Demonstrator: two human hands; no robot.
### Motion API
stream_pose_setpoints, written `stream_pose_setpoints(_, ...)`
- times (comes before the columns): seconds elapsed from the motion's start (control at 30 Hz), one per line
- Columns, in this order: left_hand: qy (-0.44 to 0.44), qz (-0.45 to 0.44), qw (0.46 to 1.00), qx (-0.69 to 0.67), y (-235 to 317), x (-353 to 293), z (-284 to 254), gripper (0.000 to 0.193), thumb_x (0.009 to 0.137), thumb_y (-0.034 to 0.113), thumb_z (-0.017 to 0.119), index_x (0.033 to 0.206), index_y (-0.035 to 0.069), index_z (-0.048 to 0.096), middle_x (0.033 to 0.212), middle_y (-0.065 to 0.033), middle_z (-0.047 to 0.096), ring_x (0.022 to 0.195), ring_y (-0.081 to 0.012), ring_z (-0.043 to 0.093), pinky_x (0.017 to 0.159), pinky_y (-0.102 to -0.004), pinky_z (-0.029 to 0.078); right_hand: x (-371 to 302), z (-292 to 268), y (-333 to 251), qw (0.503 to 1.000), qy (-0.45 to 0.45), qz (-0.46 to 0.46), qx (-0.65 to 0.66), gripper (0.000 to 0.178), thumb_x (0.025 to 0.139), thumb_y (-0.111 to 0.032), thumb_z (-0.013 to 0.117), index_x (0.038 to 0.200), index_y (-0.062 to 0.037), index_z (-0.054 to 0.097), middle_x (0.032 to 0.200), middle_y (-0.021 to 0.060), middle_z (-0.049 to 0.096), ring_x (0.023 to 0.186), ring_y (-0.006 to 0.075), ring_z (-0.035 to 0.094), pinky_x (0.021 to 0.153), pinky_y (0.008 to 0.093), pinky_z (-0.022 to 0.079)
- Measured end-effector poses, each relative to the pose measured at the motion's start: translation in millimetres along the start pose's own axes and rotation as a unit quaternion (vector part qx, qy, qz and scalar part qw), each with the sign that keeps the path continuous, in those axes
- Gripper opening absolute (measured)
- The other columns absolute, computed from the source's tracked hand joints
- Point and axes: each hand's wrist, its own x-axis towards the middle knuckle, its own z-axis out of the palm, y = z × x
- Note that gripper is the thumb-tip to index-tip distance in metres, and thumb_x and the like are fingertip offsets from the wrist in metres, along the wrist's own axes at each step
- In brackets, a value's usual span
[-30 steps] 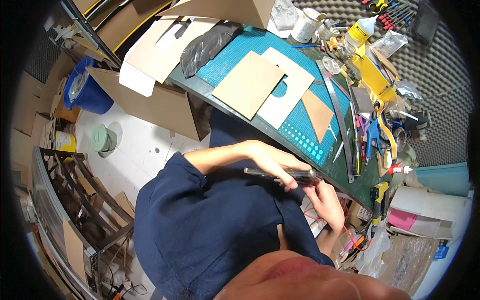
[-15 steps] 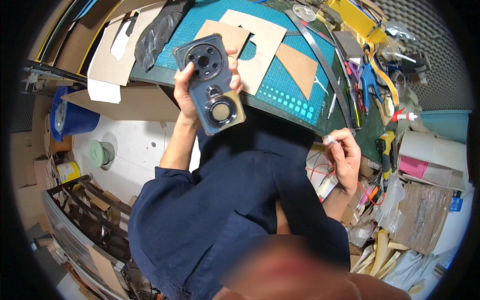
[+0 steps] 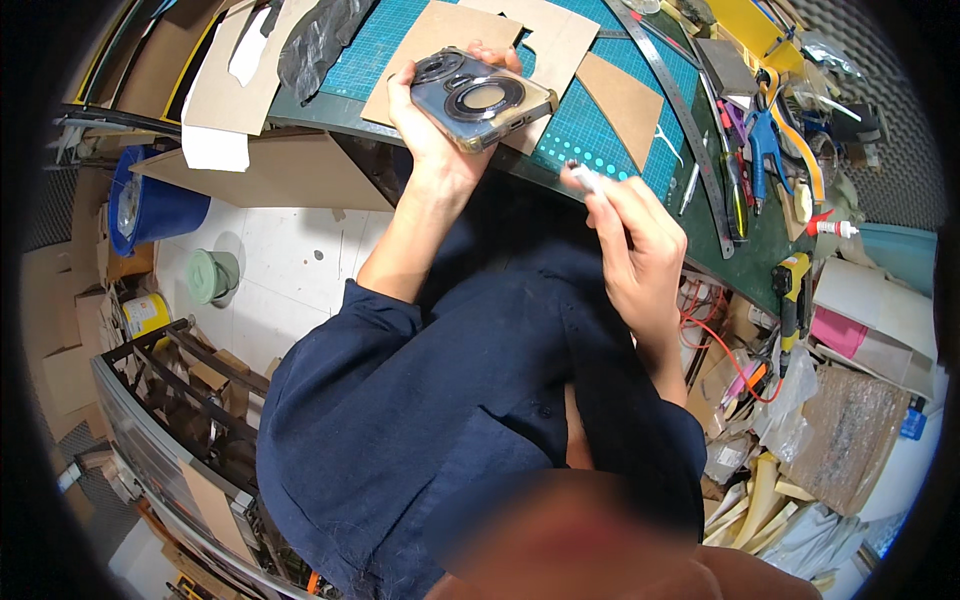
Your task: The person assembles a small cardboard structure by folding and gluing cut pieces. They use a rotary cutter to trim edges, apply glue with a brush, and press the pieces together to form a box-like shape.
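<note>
My left hand (image 3: 440,155) is wrapped round a smartphone (image 3: 530,106) in a see-through case. The phone's back, with a camera cluster and a ring-shaped mount, faces up, and its lower end points right toward my other hand. It is held above the table's near edge. Between the thumb and fingertips of my right hand (image 3: 645,240) is a small whitish piece (image 3: 584,178), too small to tell its kind. That piece is a short way below and right of the phone, apart from it.
Beneath the phone lie a teal cutting mat (image 3: 560,150), cut cardboard sheets (image 3: 560,45) and a triangular board (image 3: 622,105). A steel ruler (image 3: 690,130), blue pliers-like tool (image 3: 762,160) and yellow-black tool (image 3: 790,290) are on the right. A blue bin (image 3: 170,205) stands left.
The phone has turned from upright to nearly sideways and shifted right. My right hand has moved up and left, bringing the small whitish piece closer to the phone.
</note>
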Motion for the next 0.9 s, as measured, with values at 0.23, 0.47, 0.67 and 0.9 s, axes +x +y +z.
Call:
stream_pose_setpoints(0.23,-0.003,-0.007,1.0,0.018,-11,-1,4,0.058,0.09,0.051,0.033,0.103,-0.003,0.051,0.099,-0.0193,0.057,0.105,-0.036,0.056,0.091,-0.0458,0.049,10,11,7,0.995,0.035,-0.03,-0.09,0.01,0.092,-0.012,0.063,0.099,-0.0061,0.067,0.077,0.0085,0.065,0.061,0.0265,0.064,0.054,0.0332,0.049)
stream_pose_setpoints(0.47,0.006,0.03,0.999,0.043,-23,2,9,0.059,0.09,0.054,0.036,0.102,-0.003,0.051,0.092,-0.0168,0.057,0.092,-0.0308,0.058,0.097,-0.0462,0.048,9,5,5,0.974,0.045,-0.047,-0.218,0.019,0.086,-0.017,0.069,0.104,-0.0105,0.07,0.072,0.006,0.062,0.056,0.0231,0.062,0.053,0.0317,0.049)
stream_pose_setpoints(0.67,-0.011,0.14,0.981,0.136,-31,3,10,0.06,0.091,0.053,0.035,0.108,-0.003,0.05,0.099,-0.0142,0.055,0.089,-0.0285,0.058,0.098,-0.0501,0.048,5,-5,0,0.931,0.001,-0.053,-0.36,0.033,0.084,-0.017,0.069,0.117,-0.0156,0.068,0.071,0.0039,0.055,0.055,0.0192,0.06,0.051,0.0307,0.048)
stream_pose_setpoints(0.9,-0.003,0.21,0.944,0.254,-36,3,15,0.058,0.092,0.052,0.035,0.116,0.001,0.049,0.101,-0.0125,0.054,0.087,-0.0289,0.059,0.092,-0.0551,0.047,6,-7,6,0.942,0.024,-0.072,-0.327,0.031,0.086,-0.013,0.068,0.117,-0.0146,0.068,0.066,0.0061,0.052,0.052,0.0221,0.056,0.049,0.0333,0.045)
